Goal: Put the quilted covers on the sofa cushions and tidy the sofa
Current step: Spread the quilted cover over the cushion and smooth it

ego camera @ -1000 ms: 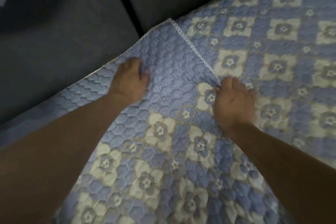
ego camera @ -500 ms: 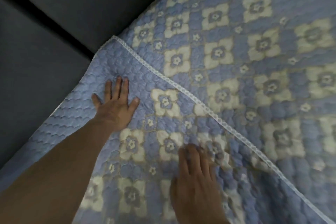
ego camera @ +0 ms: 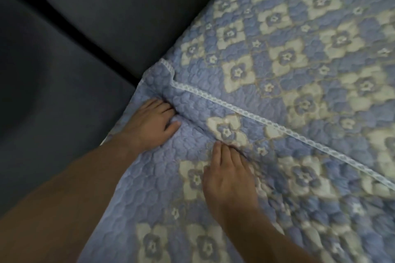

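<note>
Near cover (ego camera: 267,188) overlaps the far cover (ego camera: 299,38); its lace edge (ego camera: 267,123) runs diagonally from the sofa's back crease to the right. Bare dark sofa (ego camera: 64,70) to the left. My left hand (ego camera: 149,127) clenches a fold at the cover's corner; my right hand (ego camera: 228,179) lies flat, fingers straight, pressing the cover.

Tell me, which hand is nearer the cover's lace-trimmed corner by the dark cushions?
Left. The left hand presses the fold just below that corner; the right hand rests farther down the quilted cover.
</note>
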Demonstrator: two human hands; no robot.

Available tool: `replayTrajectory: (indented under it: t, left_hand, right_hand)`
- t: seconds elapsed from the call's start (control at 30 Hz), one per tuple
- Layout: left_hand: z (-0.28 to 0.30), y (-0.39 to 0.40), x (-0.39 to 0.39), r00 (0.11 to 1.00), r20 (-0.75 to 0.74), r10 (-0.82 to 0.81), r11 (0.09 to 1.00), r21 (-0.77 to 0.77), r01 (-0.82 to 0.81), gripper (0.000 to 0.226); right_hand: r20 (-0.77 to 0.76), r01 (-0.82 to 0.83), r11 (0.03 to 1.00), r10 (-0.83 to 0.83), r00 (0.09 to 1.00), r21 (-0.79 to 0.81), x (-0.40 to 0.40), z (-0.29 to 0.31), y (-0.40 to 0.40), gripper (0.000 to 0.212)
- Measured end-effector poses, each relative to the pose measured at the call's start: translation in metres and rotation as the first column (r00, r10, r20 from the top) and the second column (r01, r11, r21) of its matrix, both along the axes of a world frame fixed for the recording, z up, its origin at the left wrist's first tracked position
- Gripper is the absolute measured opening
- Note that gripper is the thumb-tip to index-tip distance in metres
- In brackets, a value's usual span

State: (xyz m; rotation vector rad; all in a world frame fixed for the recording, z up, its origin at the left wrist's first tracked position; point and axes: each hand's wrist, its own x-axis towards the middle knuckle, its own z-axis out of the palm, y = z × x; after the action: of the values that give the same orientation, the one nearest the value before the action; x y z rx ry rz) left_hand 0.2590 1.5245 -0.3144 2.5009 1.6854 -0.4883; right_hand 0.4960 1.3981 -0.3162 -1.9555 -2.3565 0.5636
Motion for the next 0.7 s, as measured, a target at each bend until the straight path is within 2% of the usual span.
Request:
replayTrajectory:
  t: [0.07,0.2,0.27,0.37,0.4,0.47,0.5,0.53,0.6,0.67,0.7]
  left_hand:
    - [0.001,0.011,0.005,1.000,0.002,0.010,1.000,-0.007,-0.010,0.062]
    - [0.010,0.030,0.007,0.995,0.040,0.091,0.981,-0.173,-0.083,0.068]
    - [0.006,0.030,0.000,0.994,0.068,0.087,0.977,-0.199,-0.072,0.065]
    - [-0.001,0.032,-0.006,0.992,0.098,0.074,0.986,-0.157,-0.057,0.060]
    - [-0.001,0.032,-0.006,0.992,0.119,0.052,0.989,-0.141,-0.035,0.056]
    - [0.000,0.028,-0.013,0.979,0.203,0.008,0.993,-0.113,0.015,0.044]
    - [0.003,0.024,-0.021,0.969,0.246,-0.024,0.994,-0.095,0.048,0.040]
    - [0.008,0.021,-0.025,0.961,0.260,-0.097,0.991,-0.069,0.119,0.039]
    - [0.016,0.016,-0.033,0.944,0.233,-0.233,0.972,0.034,0.231,0.040]
    - [0.018,0.022,-0.045,0.951,0.211,-0.226,0.972,0.120,0.205,0.048]
    - [0.018,0.029,-0.048,0.958,0.209,-0.195,0.979,0.096,0.178,0.054]
  right_hand:
    - [0.057,-0.008,0.999,0.011,0.998,-0.047,-0.005,0.002,-0.002,0.061]
    - [0.095,0.169,0.979,-0.159,0.983,-0.113,-0.016,0.006,0.016,0.059]
    - [0.066,0.195,0.970,-0.187,0.980,-0.148,-0.031,0.010,0.016,0.065]
    - [-0.005,0.216,0.965,-0.219,0.976,-0.148,-0.044,0.008,0.021,0.073]
    - [-0.010,0.239,0.958,-0.243,0.970,-0.158,-0.042,0.004,0.027,0.065]
    - [-0.014,0.291,0.946,-0.296,0.955,-0.145,-0.036,-0.006,0.042,0.035]
    - [-0.029,0.302,0.933,-0.313,0.949,-0.197,-0.037,-0.011,0.050,0.031]
    - [-0.034,0.297,0.924,-0.314,0.949,-0.241,-0.037,-0.017,0.055,0.036]
    - [0.021,0.207,0.940,-0.209,0.978,-0.273,-0.040,-0.032,0.056,0.052]
    - [0.117,0.136,0.927,-0.101,0.988,-0.350,-0.045,-0.042,0.057,0.062]
    - [0.148,0.129,0.927,-0.082,0.986,-0.351,-0.043,-0.044,0.057,0.058]
